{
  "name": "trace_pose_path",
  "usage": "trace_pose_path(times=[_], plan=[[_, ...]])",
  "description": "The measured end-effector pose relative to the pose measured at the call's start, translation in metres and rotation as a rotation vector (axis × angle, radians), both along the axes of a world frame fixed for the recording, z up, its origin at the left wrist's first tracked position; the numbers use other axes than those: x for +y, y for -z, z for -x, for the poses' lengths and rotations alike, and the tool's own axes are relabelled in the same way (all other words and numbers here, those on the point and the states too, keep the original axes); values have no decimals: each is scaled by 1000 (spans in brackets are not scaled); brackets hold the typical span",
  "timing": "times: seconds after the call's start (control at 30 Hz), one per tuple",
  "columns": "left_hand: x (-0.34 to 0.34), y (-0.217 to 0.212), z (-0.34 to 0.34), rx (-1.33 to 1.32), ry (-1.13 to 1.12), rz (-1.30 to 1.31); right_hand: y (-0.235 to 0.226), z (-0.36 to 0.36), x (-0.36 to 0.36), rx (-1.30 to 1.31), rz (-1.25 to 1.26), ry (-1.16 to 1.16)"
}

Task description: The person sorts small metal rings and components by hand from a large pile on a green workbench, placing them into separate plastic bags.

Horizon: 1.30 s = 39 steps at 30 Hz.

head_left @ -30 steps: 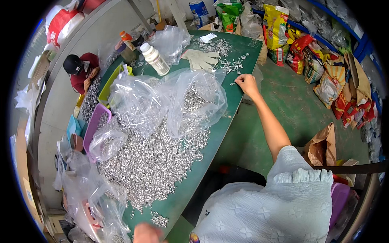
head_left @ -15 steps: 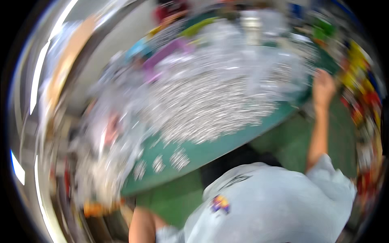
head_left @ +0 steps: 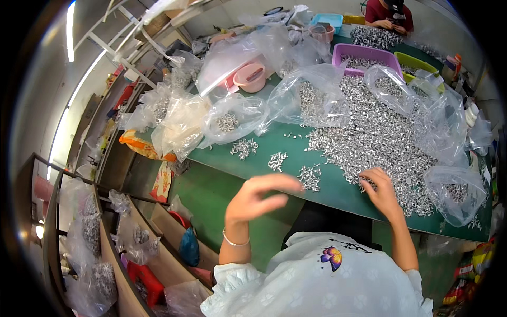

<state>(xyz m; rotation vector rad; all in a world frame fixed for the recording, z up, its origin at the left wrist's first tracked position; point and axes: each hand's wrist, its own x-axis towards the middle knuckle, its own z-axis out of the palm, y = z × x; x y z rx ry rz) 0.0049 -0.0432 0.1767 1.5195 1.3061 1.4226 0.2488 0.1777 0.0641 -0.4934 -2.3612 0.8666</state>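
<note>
A wide heap of small silvery curved metal pieces [head_left: 369, 137] covers much of the green table [head_left: 232, 166]. My right hand [head_left: 381, 193] rests at the heap's near edge, fingers curved and thumb apart, with pieces showing in the gap between them. In the air off the near table edge is my left hand [head_left: 259, 196], slightly blurred, its fingers and thumb apart with nothing in them. Just beyond it, a small separate cluster of pieces [head_left: 310, 177] lies near the edge. Two more clusters, one in the middle [head_left: 277, 161] and one farther left [head_left: 244, 149], form a row with it.
Clear plastic bags holding pieces [head_left: 228, 121] crowd the table's left side, and another bag [head_left: 455, 195] lies at right. Purple [head_left: 367, 53] and green bins [head_left: 417, 63] stand beyond the heap. Another person [head_left: 391, 16] sits at the far end. Shelving [head_left: 132, 248] stands at lower left.
The view has swung toward the right and sharpened. My right hand has come from beyond the table's right end to the heap's near edge. My left hand is now raised by the table.
</note>
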Motion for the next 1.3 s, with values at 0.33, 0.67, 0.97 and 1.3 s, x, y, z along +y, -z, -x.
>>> trace_pose_path(times=[0.33, 0.67, 0.97, 1.3], plan=[[99, 164, 130, 518, -561, 244, 57, 213, 29, -58, -320, -11], [149, 209, 161, 599, -497, 78, 53, 213, 36, -215, -231, -115], [136, 191, 153, 572, -531, 120, 45, 220, 35, -189, -71, -102], [142, 192, 136, 554, -463, 142, 60, 249, 51, -268, -87, -212]])
